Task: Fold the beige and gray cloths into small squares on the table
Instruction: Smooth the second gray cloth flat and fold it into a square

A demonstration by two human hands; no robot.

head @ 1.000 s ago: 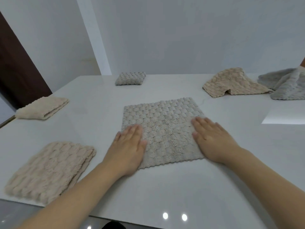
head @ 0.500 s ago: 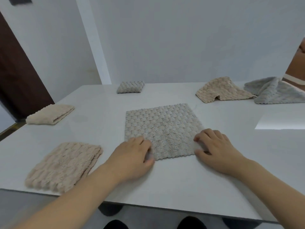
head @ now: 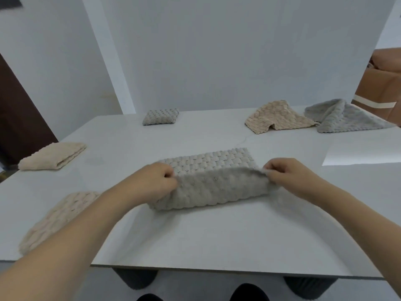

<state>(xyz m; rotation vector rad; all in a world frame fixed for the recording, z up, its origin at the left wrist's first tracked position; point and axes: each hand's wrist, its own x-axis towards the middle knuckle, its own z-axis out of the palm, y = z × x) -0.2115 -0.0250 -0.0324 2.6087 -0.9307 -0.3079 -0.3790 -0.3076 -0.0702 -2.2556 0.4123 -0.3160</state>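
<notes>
A gray textured cloth (head: 212, 174) lies in the middle of the white table (head: 217, 235). Its near edge is lifted and curled over toward the far side. My left hand (head: 156, 181) pinches the cloth's near left corner and my right hand (head: 286, 172) pinches the near right corner, both raised slightly above the table. The far half of the cloth lies flat. A loose beige cloth (head: 275, 120) and a loose gray cloth (head: 345, 117) lie crumpled at the far right.
Folded beige cloths lie at the near left (head: 56, 218) and the left edge (head: 52, 156). A small folded gray square (head: 161, 117) sits at the far centre. A brown cardboard box (head: 382, 83) stands beyond the table's right side. Dark stools (head: 134, 279) show under the near edge.
Both hands went from pressing flat on the gray cloth to pinching its near corners, then lifted that edge up and over toward the far side.
</notes>
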